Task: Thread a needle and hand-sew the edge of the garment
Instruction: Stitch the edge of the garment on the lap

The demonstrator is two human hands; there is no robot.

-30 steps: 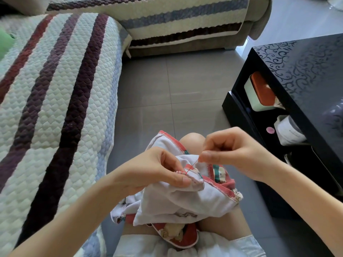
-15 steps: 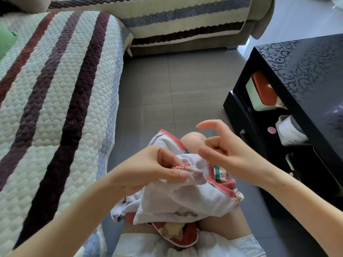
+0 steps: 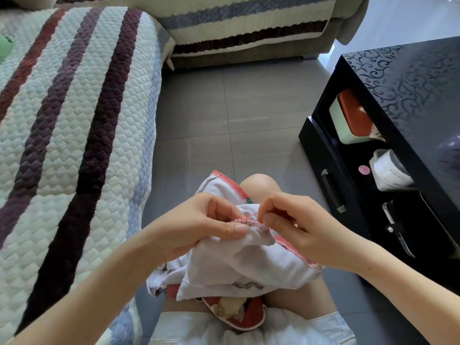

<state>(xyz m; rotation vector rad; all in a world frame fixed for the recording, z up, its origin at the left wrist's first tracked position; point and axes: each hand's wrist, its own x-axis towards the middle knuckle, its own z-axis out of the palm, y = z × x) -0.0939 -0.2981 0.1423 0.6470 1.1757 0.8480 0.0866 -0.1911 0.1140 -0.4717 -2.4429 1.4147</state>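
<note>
**Lap, nearest.** White shorts [image 3: 286, 327]. The garment [image 3: 239, 265] lies bunched on them: pale cloth with a red overlocked border and a printed red patch underneath.

**Left hand** [image 3: 204, 225]. The thumb lies flat on top with the fingers curled beneath. It pinches the folded edge of the garment and holds it up as a short ridge.

**Right hand** [image 3: 296, 227]. The fingers are curled in, with thumb and forefinger tips closed together at the right end of that ridge. They grip what looks like the needle [image 3: 258, 216], a thin dark sliver too small to confirm. It touches the cloth edge.

**Red thread** [image 3: 251, 216]. A small slack loop stands just above the edge, between the two hands. A row of tight stitches runs left of it, towards the left thumb.

**Step in hand, as judged.** Placing or drawing one more stitch along the edge. To do it well:
- keep the fold taut in the left pinch;
- enter close beside the last stitch, at the same depth;
- pull steadily until the loop closes without knotting or puckering the cloth.

**Knee** [image 3: 258, 183]. Bare, just beyond the garment.

**Tiled floor** [image 3: 224, 108]. Grey.

**Black coffee table** [image 3: 410, 83]. On the person's right, patterned top. The open shelf holds a box with an orange lid [image 3: 351, 115].

**Quilted sofa cover** [image 3: 74, 120]. On the person's left, striped.
</note>
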